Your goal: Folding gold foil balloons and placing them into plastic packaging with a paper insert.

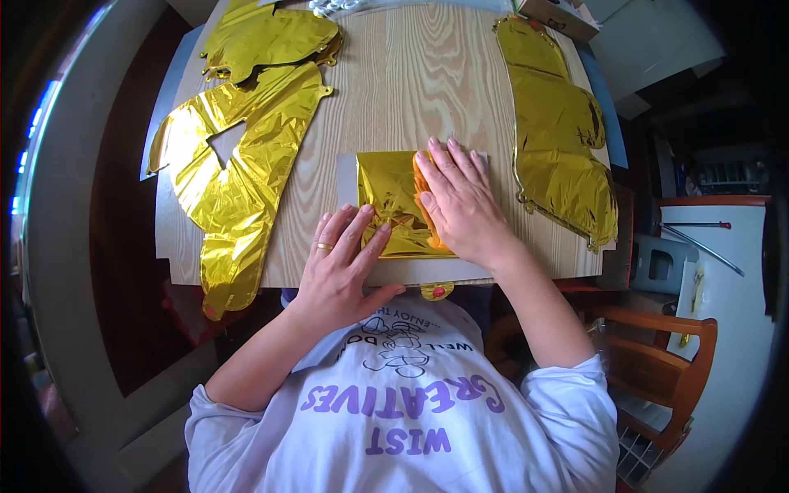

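Observation:
A folded gold foil balloon (388,197) lies on a grey card (347,177) at the near edge of the wooden table (411,82). My right hand (460,205) presses flat on the balloon's right half, fingers spread, with an orange edge showing under it. My left hand (341,267), a ring on one finger, rests on the balloon's lower left corner and the card. A small gold tab (436,290) hangs over the table edge below the card.
A large flat gold letter balloon (234,172) lies at the left, another crumpled one (267,37) behind it. More gold foil balloons (559,123) run along the right side. A cardboard box (559,15) sits at the far right corner. A wooden chair (666,361) stands at my right.

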Motion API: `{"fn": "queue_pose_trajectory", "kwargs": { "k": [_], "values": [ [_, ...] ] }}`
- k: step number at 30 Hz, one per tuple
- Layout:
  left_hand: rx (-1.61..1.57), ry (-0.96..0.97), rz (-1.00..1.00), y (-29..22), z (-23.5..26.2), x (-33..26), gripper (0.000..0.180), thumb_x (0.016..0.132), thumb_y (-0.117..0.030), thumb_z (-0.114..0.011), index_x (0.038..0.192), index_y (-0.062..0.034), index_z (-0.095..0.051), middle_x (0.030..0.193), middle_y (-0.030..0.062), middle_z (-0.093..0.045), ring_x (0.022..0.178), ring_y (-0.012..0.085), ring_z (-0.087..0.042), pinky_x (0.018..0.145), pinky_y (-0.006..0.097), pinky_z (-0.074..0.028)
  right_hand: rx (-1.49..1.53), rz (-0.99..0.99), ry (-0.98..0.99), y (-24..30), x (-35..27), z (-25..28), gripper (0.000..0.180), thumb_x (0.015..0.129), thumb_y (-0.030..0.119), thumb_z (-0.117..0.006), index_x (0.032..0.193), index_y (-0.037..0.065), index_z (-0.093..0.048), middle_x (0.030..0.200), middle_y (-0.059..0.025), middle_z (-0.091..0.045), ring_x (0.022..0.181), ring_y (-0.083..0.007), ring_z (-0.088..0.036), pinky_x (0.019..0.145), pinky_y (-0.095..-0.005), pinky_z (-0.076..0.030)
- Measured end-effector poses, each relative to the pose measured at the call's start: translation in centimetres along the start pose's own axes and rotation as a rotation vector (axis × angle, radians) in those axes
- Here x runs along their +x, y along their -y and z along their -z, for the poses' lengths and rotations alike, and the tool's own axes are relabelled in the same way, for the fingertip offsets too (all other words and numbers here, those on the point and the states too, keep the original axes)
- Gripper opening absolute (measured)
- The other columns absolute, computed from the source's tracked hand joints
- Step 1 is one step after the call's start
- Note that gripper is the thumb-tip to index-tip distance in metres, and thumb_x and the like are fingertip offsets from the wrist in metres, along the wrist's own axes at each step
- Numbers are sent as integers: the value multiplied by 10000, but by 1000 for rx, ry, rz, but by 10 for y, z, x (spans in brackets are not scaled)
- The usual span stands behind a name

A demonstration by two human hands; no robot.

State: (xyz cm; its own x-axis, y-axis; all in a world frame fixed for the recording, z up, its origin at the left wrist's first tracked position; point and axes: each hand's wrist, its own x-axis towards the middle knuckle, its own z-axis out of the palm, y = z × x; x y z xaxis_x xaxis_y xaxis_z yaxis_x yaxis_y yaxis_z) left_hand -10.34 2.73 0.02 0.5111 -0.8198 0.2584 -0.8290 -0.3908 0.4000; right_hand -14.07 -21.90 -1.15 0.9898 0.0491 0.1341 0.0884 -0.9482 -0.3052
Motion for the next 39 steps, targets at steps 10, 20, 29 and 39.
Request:
{"fn": "queue_pose_trajectory", "kwargs": {
  "k": [10,20,29,39],
  "values": [
    [49,21,0,4,-4,-6,788,794,-540,-782,1427,-123,-567,1532,200,-448,1450,431,-370,1174,605,-273,-65,-101,-3,15,-8,-11,817,1030,496,-462,1598,-21,-183,1667,-244,-165,1552,-398,-142,1238,-584,-52],
    [18,176,-58,-10,15,1,909,852,-542,-699,1547,-46,-388,1605,193,-359,1503,402,-303,1226,564,-172,-80,-92,-11,16,-9,-12,858,1002,522,-493,1590,-31,-203,1660,-251,-181,1542,-419,-163,1229,-612,-63],
    [191,292,-83,-6,-4,-5,914,813,-378,-753,1582,-128,-326,1640,102,-320,1531,281,-277,1247,495,-197,372,-192,-46,-17,-6,14,771,1055,509,-409,1571,-41,-245,1638,-249,-255,1541,-377,-203,1239,-580,-70],
    [121,261,-91,-5,-1,-6,877,801,-384,-767,1542,-94,-401,1615,145,-359,1506,335,-321,1223,523,-240,-5,-200,7,18,-12,5,751,1063,470,-396,1603,-5,-182,1668,-218,-198,1552,-363,-185,1246,-558,-53]
  ]
}}
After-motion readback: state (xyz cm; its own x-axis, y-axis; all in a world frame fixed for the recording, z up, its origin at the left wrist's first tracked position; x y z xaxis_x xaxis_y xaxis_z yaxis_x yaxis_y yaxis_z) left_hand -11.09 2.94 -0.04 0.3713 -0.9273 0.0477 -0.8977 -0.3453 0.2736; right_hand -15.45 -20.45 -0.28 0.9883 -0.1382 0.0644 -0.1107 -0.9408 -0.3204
